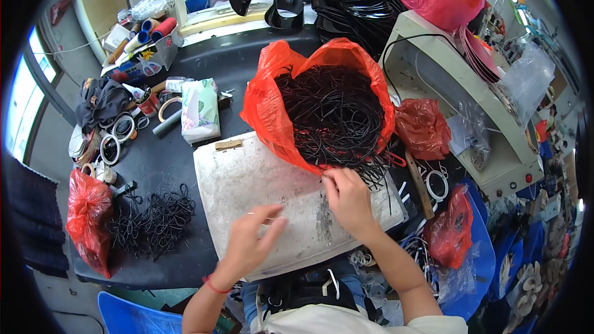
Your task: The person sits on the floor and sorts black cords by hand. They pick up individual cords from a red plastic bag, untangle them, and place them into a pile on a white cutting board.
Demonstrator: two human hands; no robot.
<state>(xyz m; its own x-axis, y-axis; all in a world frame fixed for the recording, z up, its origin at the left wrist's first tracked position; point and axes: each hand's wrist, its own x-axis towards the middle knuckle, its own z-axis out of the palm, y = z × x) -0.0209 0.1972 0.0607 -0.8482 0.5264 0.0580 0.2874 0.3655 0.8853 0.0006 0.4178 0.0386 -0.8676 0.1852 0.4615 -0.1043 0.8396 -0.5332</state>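
Observation:
A large red plastic bag [263, 102] stands open at the far side of a worn whitish board [247, 176]. It is full of tangled thin black cords [337, 108], and some strands hang over its near rim. My right hand [351, 201] is closed at that rim, its fingertips pinching the bag's edge; whether a strand is also between them I cannot tell. Above the board's near left part, my left hand [253, 238] holds nothing, its thumb and fingers apart. On the dark table to the left lies a loose heap of black cords [158, 219].
A smaller red bag [90, 216] sits at the table's left edge. Beyond the board are a tissue pack [200, 111] and several tape rolls [124, 127]. A beige machine [461, 74] flanks the right side, near a wooden stick [419, 188] and a blue bin [479, 241].

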